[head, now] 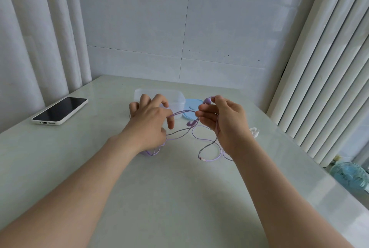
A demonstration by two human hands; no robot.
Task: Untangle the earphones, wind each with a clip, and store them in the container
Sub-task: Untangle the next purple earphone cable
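Purple earphones [207, 142] hang in loose tangled loops over the table between my hands. My left hand [148, 121] pinches a strand of the cord between thumb and forefinger, its other fingers spread. My right hand [223, 122] pinches the cord near a purple earbud [207, 100] held at its fingertips. A second earbud [190, 123] dangles below. More cord bunches under my left wrist. Behind my hands stands a clear plastic container [175, 96] with its blue lid [190, 109] lying beside it. A white clip [254, 131] lies on the table right of my right hand.
A phone in a white case [60, 111] lies face up at the table's left [179, 198]. White curtains hang on the left, vertical blinds on the right. A small blue fan [351, 176] stands on the floor past the table's right edge.
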